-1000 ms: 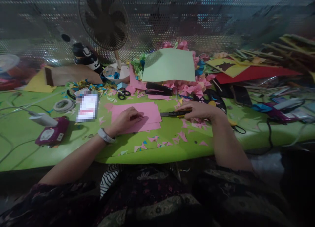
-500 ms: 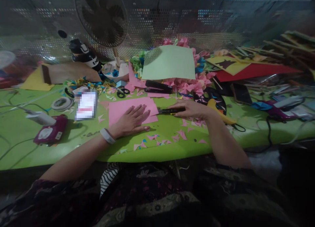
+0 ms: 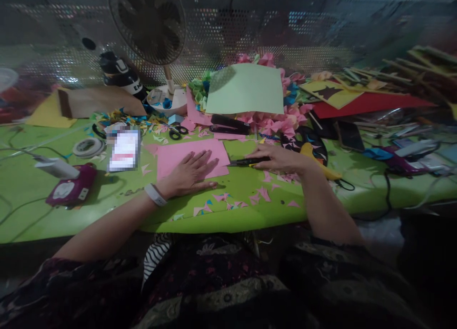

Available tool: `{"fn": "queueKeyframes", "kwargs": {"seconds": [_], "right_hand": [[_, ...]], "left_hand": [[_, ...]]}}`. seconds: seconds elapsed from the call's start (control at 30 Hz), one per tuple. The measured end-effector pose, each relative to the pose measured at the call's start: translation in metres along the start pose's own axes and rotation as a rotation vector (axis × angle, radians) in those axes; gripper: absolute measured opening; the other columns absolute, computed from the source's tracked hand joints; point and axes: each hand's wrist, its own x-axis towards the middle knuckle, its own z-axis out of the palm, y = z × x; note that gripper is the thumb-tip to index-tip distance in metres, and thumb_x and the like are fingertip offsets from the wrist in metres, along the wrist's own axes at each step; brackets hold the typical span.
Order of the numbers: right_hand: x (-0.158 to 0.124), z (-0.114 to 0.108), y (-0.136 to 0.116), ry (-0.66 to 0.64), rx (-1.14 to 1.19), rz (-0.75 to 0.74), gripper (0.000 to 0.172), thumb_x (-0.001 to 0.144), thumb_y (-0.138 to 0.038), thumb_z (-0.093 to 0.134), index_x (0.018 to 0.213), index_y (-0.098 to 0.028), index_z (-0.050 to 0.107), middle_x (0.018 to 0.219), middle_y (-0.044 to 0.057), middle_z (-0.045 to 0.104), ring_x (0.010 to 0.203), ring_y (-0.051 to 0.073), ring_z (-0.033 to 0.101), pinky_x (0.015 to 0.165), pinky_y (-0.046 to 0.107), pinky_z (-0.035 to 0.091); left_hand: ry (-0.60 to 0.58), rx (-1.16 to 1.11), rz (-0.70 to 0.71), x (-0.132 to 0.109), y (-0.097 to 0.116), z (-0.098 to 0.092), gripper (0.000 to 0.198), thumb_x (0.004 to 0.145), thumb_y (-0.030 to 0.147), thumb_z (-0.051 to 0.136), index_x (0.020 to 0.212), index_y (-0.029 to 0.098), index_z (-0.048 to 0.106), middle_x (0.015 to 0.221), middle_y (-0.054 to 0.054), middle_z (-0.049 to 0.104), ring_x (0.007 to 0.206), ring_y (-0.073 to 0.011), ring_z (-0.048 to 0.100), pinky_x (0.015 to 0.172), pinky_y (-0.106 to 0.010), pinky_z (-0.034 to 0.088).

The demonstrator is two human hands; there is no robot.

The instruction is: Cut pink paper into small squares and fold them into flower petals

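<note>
My left hand [image 3: 191, 174] lies flat on a pink sheet of paper [image 3: 171, 155], its fingers spread toward the upper right. The sheet rests on the green-covered table. At its right edge is the blade tip of a black utility knife [image 3: 255, 161] with a bit of yellow on it. My right hand [image 3: 280, 158] is closed around the knife's handle, low over the table. Whether the blade is in the paper or just touches its edge, I cannot tell. Small pink paper scraps [image 3: 264, 194] lie in front of both hands.
Behind the sheet are a black stapler [image 3: 229, 124], scissors [image 3: 178, 132] and a pale green sheet [image 3: 246, 91] on a heap of folded paper. A phone [image 3: 124, 149], tape roll [image 3: 88, 148] and purple power socket [image 3: 72, 186] with cords sit left. A yellow-handled tool [image 3: 319, 163] lies right.
The knife has tilted slightly, its blade tip now a little lower along the sheet's right edge. My left hand stays flat in place; the view has shifted a little.
</note>
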Motion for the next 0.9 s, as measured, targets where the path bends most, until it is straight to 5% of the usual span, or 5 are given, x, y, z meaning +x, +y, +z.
{"fn": "queueKeyframes", "kwargs": {"seconds": [0.27, 0.9], "right_hand": [[0.011, 0.016, 0.006, 0.071, -0.028, -0.119, 0.045, 0.098, -0.045, 0.051, 0.137, -0.026, 0.064, 0.113, 0.015, 0.062, 0.103, 0.030, 0.055, 0.091, 0.047, 0.046], [0.017, 0.030, -0.011, 0.111, -0.096, -0.156, 0.040, 0.100, -0.039, 0.050, 0.134, -0.025, 0.065, 0.114, 0.014, 0.063, 0.102, 0.028, 0.058, 0.090, 0.045, 0.048]], "left_hand": [[-0.104, 0.106, -0.055, 0.000, 0.004, -0.005, 0.095, 0.093, 0.079, 0.018, 0.163, 0.017, 0.007, 0.170, -0.013, 0.010, 0.158, -0.0277, 0.007, 0.127, -0.045, 0.001], [-0.077, 0.098, -0.044, 0.001, 0.002, -0.001, 0.096, 0.092, 0.081, 0.018, 0.163, 0.019, 0.000, 0.169, -0.012, 0.010, 0.158, -0.0269, 0.006, 0.127, -0.046, 0.002]]}}
